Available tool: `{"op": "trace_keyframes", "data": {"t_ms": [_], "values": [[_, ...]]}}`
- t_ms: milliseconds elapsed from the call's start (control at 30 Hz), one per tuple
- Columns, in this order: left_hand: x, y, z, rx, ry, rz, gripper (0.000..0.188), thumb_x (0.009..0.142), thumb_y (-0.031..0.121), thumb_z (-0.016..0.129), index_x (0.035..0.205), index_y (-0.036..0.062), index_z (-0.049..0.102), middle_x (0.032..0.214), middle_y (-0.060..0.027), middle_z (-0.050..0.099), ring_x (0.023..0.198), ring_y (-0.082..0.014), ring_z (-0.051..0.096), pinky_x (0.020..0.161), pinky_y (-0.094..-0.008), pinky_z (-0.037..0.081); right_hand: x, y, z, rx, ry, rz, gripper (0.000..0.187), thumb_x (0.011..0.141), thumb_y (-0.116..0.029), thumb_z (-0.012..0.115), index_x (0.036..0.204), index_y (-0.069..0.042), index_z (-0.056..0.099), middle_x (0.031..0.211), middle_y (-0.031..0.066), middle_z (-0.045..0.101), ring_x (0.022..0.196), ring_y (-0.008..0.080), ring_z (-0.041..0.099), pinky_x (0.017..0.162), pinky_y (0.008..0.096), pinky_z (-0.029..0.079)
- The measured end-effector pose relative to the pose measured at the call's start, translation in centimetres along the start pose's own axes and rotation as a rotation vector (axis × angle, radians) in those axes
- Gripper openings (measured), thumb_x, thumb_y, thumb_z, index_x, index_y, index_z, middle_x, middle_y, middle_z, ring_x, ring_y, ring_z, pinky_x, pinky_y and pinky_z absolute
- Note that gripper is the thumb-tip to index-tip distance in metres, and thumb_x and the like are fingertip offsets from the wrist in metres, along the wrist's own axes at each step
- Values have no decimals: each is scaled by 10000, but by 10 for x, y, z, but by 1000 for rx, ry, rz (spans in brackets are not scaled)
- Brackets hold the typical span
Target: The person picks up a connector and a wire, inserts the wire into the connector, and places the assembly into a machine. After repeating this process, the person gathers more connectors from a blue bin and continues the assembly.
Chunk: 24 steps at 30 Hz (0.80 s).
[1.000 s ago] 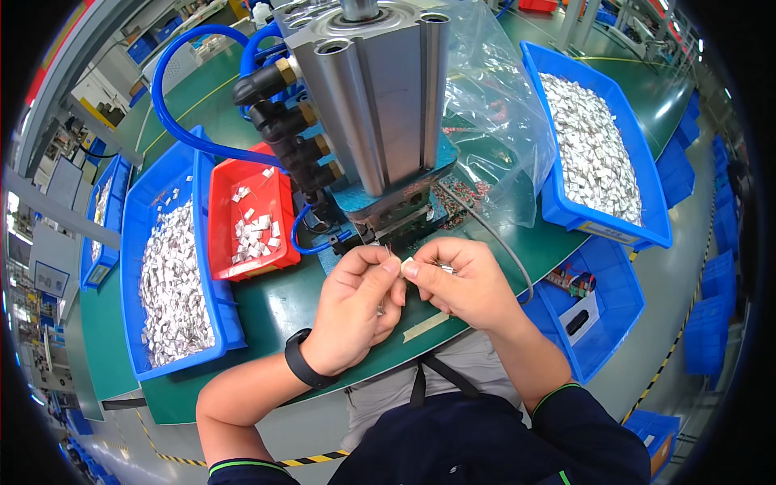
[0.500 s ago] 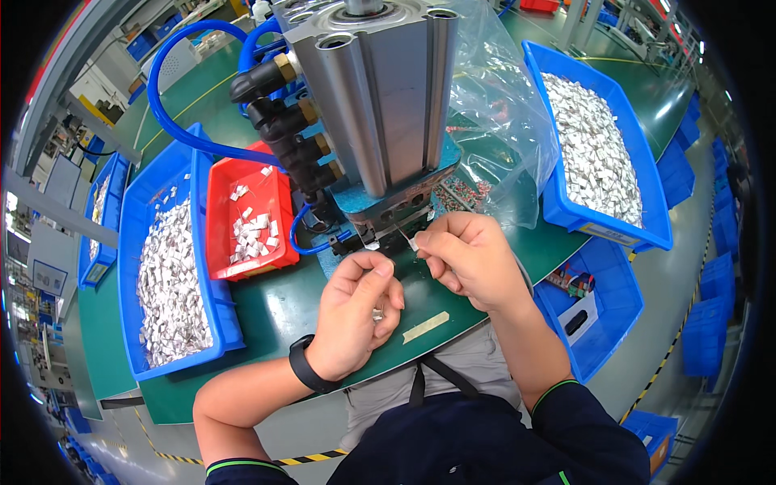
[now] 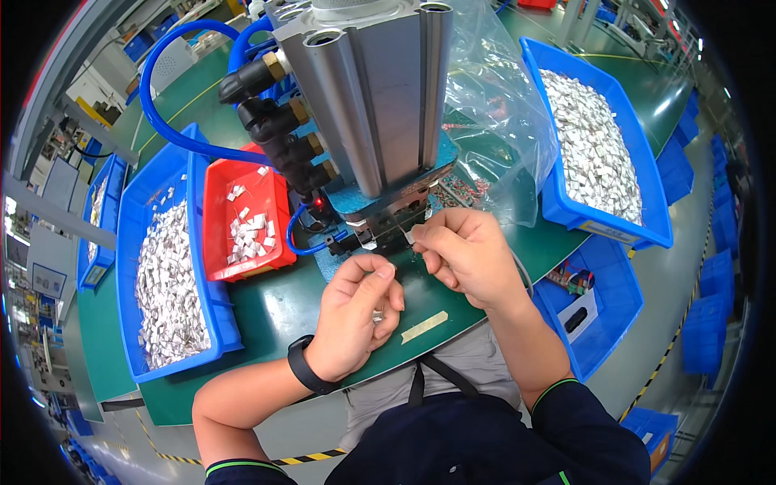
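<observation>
Between the thumb and index finger of my right hand (image 3: 469,255) is a small white part with thin wire leads (image 3: 409,236), at the front of the tooling of a pneumatic press (image 3: 396,217). My left hand (image 3: 356,311) is curled just left of it, thumb against index finger, below the front of the tooling. Small whitish parts (image 3: 377,316) show partly inside its curled fingers; how many is hidden. Whatever the left fingertips may pinch is too small to make out.
At left stand a blue bin (image 3: 171,283) of white parts and a red bin (image 3: 249,230) with fewer. Another full blue bin (image 3: 594,149) is at right, above a lower blue bin (image 3: 614,311). A clear plastic bag (image 3: 501,121) lies behind the press; blue air hoses (image 3: 149,89) loop left.
A red light now glows on the press's left side, and the press body has shifted slightly in view. My right hand has moved the white part slightly closer to the tooling. My left hand stays nearly still.
</observation>
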<state>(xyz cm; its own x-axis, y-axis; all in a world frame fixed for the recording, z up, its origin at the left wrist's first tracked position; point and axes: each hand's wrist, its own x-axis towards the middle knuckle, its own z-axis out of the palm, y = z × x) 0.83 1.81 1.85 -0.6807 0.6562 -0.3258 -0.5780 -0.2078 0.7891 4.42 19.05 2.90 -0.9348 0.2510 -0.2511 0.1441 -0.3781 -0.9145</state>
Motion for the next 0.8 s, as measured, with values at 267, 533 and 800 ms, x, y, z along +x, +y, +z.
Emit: {"op": "trace_keyframes", "data": {"t_ms": [267, 533, 800], "values": [[0, 0, 1, 33, -11, -1, 150, 975, 215, 486, 1046, 83, 489, 702, -73, 542, 379, -96, 352, 314, -212, 217, -2, 2, -1, 21, -22, -10, 169, 853, -122, 644, 755, 9, 600, 566, 25, 546, 389, 40, 416, 360, 185, 285], [0, -2, 0, 63, -33, 51, 154, 981, 211, 476, 1053, 79, 514, 709, -58, 537, 375, -80, 335, 319, -207, 214, -25, 11, -5, -263, -200, -141, 177, 886, -157, 636, 818, 6, 625, 700, -23, 582, 653, 26, 498, 554, 199, 394], [-3, 2, -1, -27, -53, 24, 189, 987, 231, 464, 1069, 64, 497, 748, -72, 546, 431, -89, 402, 350, -210, 234, -18, 16, 0, 158, -220, 155, 128, 881, -159, 641, 863, -34, 617, 652, -6, 561, 458, 22, 441, 378, 173, 291]]}}
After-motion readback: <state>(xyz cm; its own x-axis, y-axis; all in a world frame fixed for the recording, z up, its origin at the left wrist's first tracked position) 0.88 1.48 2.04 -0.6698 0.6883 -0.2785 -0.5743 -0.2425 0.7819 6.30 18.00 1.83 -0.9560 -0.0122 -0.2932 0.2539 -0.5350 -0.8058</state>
